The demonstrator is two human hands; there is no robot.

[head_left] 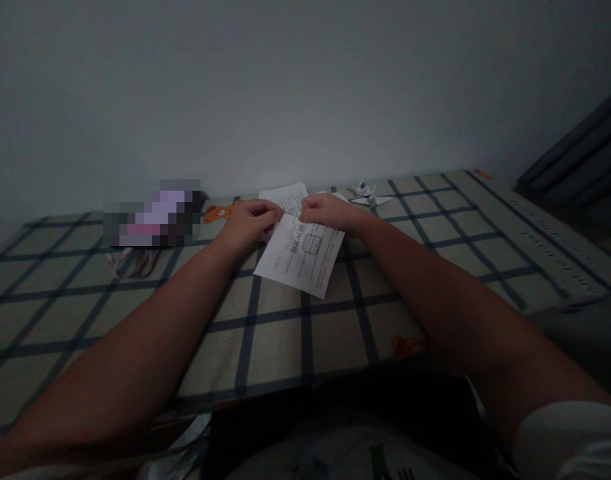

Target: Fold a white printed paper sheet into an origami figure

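Observation:
Both hands hold a printed sheet of paper (298, 260) by its far edge, over the checked cloth. My left hand (250, 223) pinches it near the far left corner, thumb and fingers together. With closed fingers, my right hand (330, 210) grips the same edge a little to the right. The sheet tilts toward me, and its print and a boxed emblem show. Behind the hands lie more printed papers (290, 195), partly covered. Folded paper cranes (368, 193) rest just beyond my right hand.
A checked tablecloth (280, 340) with bear prints covers the surface. At the left lies a pixelated purple and dark object (160, 213) with a looped strap (133, 262). A pale wall (305, 93) rises behind, and dark folded fabric (580, 153) stands at the far right.

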